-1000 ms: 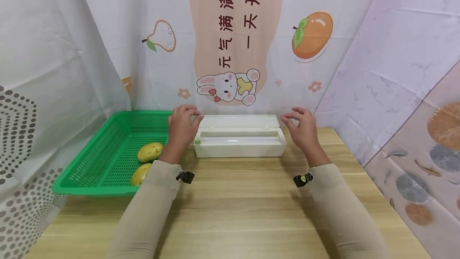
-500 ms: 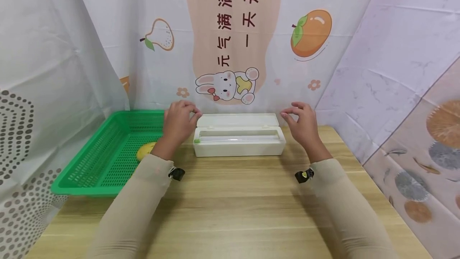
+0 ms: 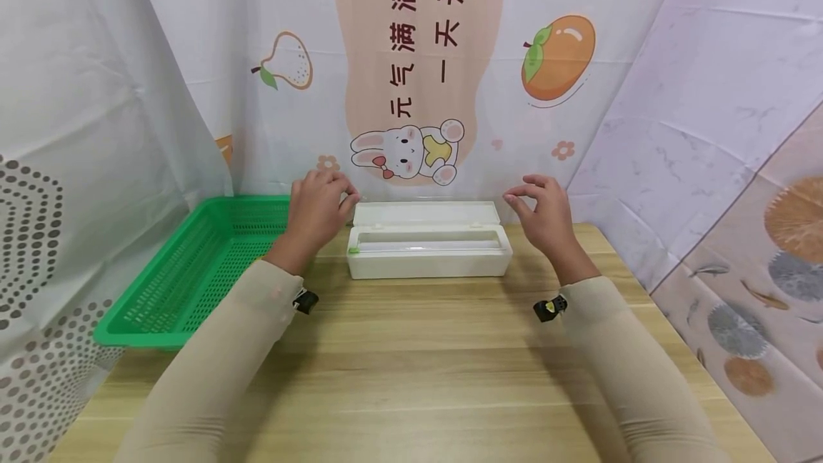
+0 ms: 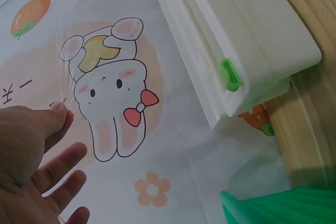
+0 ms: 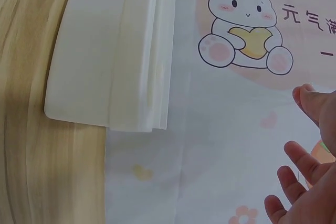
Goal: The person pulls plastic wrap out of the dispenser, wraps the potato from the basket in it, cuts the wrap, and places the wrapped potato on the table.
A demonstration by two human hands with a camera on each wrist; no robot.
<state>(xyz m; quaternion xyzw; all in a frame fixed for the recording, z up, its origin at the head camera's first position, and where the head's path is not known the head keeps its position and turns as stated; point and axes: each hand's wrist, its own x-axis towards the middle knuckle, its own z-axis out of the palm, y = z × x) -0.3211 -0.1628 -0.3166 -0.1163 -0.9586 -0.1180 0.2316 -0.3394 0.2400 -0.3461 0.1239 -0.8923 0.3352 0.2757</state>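
A white cling film dispenser box (image 3: 429, 266) stands on the table with its lid (image 3: 424, 213) raised at the back. Inside its long opening lies a pale roll (image 3: 431, 246), and a small green slider (image 4: 230, 75) sits at the left end. Above the box's left end, my left hand (image 3: 315, 209) pinches clear cling film (image 4: 66, 85) between thumb and index finger, the other fingers loosely bent. My right hand (image 3: 545, 218) makes the same pinch above the right end, its fingertips at the film's other edge. The film between the hands is nearly invisible.
A green plastic basket (image 3: 144, 339) stands at the left. My left forearm covers most of its contents, with just a sliver of yellow (image 3: 259, 259) showing. A printed cloth (image 3: 283, 134) hangs close behind the box. The wooden table (image 3: 411, 363) extends in front.
Both hands have risen slightly and moved a little apart, the left one further left. The two yellow potatoes in the basket have become hidden behind the left forearm. The box stays put.
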